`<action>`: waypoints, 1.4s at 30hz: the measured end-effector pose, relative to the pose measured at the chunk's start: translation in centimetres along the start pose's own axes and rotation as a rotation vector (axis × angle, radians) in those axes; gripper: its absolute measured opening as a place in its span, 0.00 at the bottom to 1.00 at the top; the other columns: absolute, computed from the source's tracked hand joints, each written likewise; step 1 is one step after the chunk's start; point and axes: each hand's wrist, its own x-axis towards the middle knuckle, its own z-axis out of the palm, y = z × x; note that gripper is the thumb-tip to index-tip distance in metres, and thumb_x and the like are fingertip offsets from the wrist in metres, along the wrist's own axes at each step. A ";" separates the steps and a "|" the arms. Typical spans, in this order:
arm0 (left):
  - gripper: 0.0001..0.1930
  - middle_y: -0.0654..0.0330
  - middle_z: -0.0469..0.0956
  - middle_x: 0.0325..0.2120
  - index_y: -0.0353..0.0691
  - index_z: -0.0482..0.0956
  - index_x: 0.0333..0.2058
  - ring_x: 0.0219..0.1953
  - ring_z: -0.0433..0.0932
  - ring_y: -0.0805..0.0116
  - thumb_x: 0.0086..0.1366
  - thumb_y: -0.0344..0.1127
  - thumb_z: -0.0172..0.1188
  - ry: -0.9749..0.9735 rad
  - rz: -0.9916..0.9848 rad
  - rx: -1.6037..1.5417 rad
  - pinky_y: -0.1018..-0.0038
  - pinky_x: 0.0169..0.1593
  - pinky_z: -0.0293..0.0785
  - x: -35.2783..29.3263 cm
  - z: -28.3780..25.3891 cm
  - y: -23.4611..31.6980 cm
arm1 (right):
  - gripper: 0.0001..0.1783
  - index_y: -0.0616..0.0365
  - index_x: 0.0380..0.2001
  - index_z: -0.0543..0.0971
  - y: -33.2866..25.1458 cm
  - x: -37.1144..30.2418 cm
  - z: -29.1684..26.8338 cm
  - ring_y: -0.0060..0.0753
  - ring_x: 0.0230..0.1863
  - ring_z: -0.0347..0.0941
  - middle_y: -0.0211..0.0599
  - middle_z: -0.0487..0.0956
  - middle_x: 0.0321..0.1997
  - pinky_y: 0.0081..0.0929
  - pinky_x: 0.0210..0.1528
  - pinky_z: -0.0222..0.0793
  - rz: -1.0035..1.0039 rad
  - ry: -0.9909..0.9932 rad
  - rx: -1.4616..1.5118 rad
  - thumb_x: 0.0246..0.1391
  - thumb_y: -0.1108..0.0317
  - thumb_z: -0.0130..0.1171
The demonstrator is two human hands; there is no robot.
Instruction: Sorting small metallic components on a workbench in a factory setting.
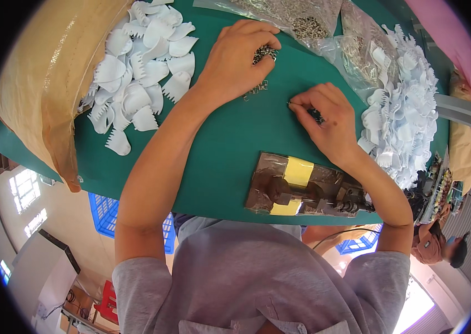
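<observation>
My left hand (238,61) is curled, its fingers and thumb closed around a clump of small shiny metal pieces (265,54). Just below it, several loose brassy bits (259,89) lie on the green tabletop (230,147). To the right, my right hand (330,118) pinches a tiny dark piece between thumb and forefinger; more small metal pieces (316,115) show inside its curled palm. Nearer me sits a brown metal fixture (324,189) with yellow tape around it. The exact kind of the metal pieces is too small to make out.
Curved white plastic pieces with toothed edges (146,67) are heaped at left beside a tan sack (40,83). Another white heap (399,122) stands at right. Clear bags of metal parts (310,28) lie at the far edge. Blue crates (103,214) stand below; a person (433,245) is at far right.
</observation>
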 end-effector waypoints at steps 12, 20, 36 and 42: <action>0.13 0.56 0.84 0.57 0.38 0.86 0.44 0.61 0.79 0.52 0.59 0.26 0.63 -0.006 -0.001 -0.021 0.61 0.67 0.74 0.1 0.0 0.0 | 0.13 0.53 0.42 0.86 -0.9 2.3 1.3 0.41 0.41 0.77 0.31 0.83 0.39 0.38 0.42 0.75 -0.078 0.027 0.048 0.52 0.68 0.75; 0.12 0.56 0.84 0.57 0.37 0.86 0.43 0.61 0.79 0.52 0.60 0.26 0.63 0.003 0.009 -0.029 0.59 0.66 0.73 0.0 0.0 0.1 | 0.11 0.53 0.39 0.86 -0.4 3.1 2.7 0.40 0.40 0.77 0.30 0.82 0.38 0.38 0.40 0.75 -0.043 0.027 0.055 0.52 0.70 0.75; 0.11 0.57 0.85 0.56 0.37 0.86 0.42 0.60 0.79 0.53 0.61 0.27 0.64 0.010 0.007 -0.031 0.60 0.65 0.73 0.0 0.2 0.2 | 0.09 0.53 0.39 0.85 -0.1 2.4 1.4 0.39 0.40 0.79 0.30 0.83 0.36 0.36 0.41 0.76 0.035 0.045 0.059 0.54 0.75 0.71; 0.11 0.57 0.85 0.57 0.38 0.86 0.42 0.61 0.79 0.53 0.60 0.27 0.64 0.009 0.002 -0.026 0.60 0.65 0.73 0.0 0.2 0.1 | 0.13 0.52 0.42 0.85 -0.4 2.5 1.7 0.39 0.41 0.79 0.30 0.82 0.36 0.36 0.42 0.76 0.037 0.054 0.050 0.53 0.76 0.70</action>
